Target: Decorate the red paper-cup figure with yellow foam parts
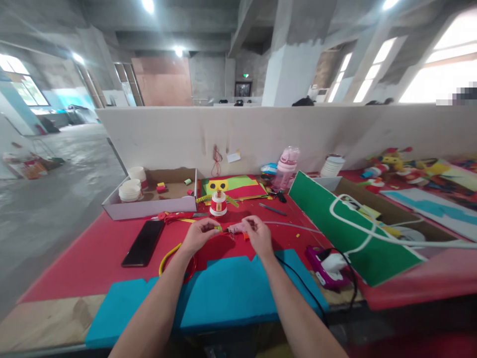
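My right hand [257,233] is closed around a pink hot glue gun [235,228], its nozzle pointing left. A long translucent glue stick [294,226] runs from behind that hand to the right. Between the fingertips of my left hand [201,232] is a small yellow-green piece [218,228], close to the nozzle; whether they touch I cannot tell. Just beyond the hands stands a white-and-red paper cup figure [218,205], upside down, with a yellow piece bearing two dark round spots [218,186] behind it. Near my left forearm lies a yellow and red ring-shaped strip [169,256].
A black phone [143,243] and red-handled scissors [167,217] lie at left. Behind them is an open box [152,208] with paper cups. A green-sided box [346,233] and a purple power strip [326,268] stand at right. Blue sheet [231,293] covers the front edge.
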Demonstrator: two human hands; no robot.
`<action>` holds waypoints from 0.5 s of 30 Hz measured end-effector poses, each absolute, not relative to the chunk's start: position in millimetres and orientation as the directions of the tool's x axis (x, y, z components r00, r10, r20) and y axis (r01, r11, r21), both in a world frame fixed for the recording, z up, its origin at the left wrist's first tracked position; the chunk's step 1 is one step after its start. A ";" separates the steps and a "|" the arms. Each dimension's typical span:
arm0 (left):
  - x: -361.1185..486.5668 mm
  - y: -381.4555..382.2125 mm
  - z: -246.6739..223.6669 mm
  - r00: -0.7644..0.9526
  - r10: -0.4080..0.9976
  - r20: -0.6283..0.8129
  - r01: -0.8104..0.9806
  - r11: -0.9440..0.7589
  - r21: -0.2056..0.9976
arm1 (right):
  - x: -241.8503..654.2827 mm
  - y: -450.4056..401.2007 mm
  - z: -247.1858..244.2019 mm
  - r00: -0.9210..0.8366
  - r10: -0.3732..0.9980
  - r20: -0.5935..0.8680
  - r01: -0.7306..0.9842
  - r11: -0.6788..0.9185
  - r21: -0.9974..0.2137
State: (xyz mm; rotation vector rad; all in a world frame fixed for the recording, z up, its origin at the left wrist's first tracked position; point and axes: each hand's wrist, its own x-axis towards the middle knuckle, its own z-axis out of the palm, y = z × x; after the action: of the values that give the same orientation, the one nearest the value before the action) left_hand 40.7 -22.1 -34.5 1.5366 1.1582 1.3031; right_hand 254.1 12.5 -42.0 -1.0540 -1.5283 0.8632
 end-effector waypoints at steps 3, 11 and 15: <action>37.6 -18.3 -37.5 0.020 0.964 0.263 0.215 -0.261 0.941 | 290.0 24.1 -40.4 -0.055 0.921 0.386 0.582 0.344 -0.737; 34.8 -16.0 -42.3 0.008 0.963 0.270 0.198 -0.266 0.943 | 298.8 30.1 -47.4 -0.323 0.946 0.015 0.817 0.287 -0.500; 32.0 -16.5 -42.6 -0.037 0.967 0.252 0.113 -0.246 0.963 | 297.1 24.6 -43.2 -0.308 0.946 0.096 0.702 0.294 -0.649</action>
State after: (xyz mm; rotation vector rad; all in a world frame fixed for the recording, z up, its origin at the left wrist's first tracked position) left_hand 32.0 -16.5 -42.6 1.4522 1.1976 1.3804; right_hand 297.1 24.6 -43.2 -1.4687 -2.1005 0.6968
